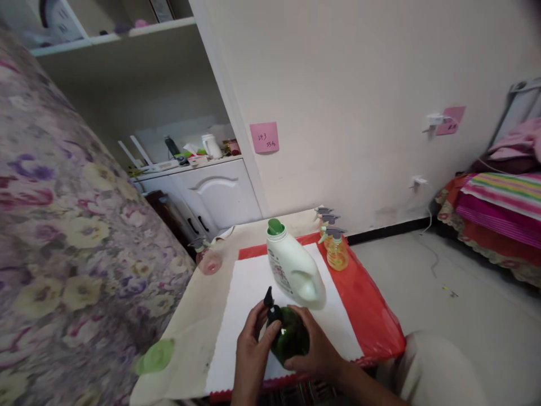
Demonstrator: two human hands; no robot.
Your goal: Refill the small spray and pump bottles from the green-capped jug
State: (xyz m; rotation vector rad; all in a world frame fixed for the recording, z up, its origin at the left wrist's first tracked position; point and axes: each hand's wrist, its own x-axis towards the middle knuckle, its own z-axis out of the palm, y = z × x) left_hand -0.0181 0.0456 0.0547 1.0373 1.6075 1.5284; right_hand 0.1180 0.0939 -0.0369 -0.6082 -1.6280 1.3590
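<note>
A dark green bottle [291, 338] with a black pump top is held over the near part of a white sheet [249, 293] on a low table. My right hand [319, 349] wraps around the bottle's body. The fingers of my left hand [251, 344] are at the black pump top. Just behind the bottle stands a white detergent jug [296, 268] with a green cap.
A red plastic cover [372, 316] lies under the sheet. Orange spray bottles [336, 248] stand at the far right corner, a pink spray bottle [209, 259] at the far left. A green funnel [155, 356] lies near left. A floral mattress [63, 225] flanks the left.
</note>
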